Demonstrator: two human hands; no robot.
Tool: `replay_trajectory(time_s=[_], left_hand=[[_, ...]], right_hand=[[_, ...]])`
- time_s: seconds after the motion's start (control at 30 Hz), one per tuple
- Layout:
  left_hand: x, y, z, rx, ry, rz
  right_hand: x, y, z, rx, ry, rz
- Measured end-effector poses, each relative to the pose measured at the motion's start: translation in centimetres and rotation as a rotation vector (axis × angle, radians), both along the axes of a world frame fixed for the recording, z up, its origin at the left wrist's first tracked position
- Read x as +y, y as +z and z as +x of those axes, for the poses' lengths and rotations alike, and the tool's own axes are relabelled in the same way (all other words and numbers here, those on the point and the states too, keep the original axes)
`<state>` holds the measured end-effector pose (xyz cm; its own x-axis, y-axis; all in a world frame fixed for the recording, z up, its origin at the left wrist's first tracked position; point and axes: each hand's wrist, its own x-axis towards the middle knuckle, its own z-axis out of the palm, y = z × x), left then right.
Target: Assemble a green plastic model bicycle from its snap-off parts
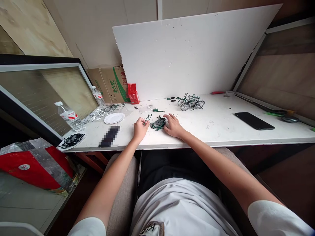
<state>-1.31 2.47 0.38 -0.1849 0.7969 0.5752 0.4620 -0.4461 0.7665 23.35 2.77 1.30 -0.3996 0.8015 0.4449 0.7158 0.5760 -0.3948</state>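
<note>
My left hand point(140, 128) is closed in a pinch on a small green bicycle frame part point(148, 118), held just above the white table point(221, 126). My right hand point(173, 125) rests on the table with fingers spread, touching a pile of dark green model wheels and parts point(158, 124). Two finished green model bicycles point(191, 102) stand farther back on the table. A small green part point(157, 110) lies behind the pile.
A black phone point(254, 120) lies at the right. A white plate point(114, 118), metal part sheets point(100, 112), two water bottles point(69, 116), a red box point(133, 93) and a cardboard box point(112, 84) sit at left. A white foam board point(192, 52) leans behind.
</note>
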Motion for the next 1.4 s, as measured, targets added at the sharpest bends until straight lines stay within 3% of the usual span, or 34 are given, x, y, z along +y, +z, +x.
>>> replay_trajectory(time_s=[0.3,0.43,0.53,0.87,1.17,1.4], left_hand=[[0.5,0.3,0.6,-0.002,0.016,-0.044],[0.3,0.3,0.8,0.034,0.006,-0.020],[0.1,0.2,0.8,0.064,0.008,-0.006],[0.1,0.2,0.7,0.121,-0.002,-0.027],[0.5,-0.3,0.5,0.169,-0.029,-0.076],[0.5,-0.4,0.5,0.102,-0.160,-0.063]], right_hand=[[-0.4,0.4,-0.7,-0.018,0.106,0.222],[-1.1,1.2,-1.0,-0.092,0.219,0.320],[-1.3,1.3,-1.1,-0.105,0.277,0.324],[-0.6,0.4,-0.8,-0.081,0.230,0.288],[-0.3,0.2,-0.8,-0.071,0.045,0.237],[-0.8,0.8,-0.9,-0.110,0.267,0.312]])
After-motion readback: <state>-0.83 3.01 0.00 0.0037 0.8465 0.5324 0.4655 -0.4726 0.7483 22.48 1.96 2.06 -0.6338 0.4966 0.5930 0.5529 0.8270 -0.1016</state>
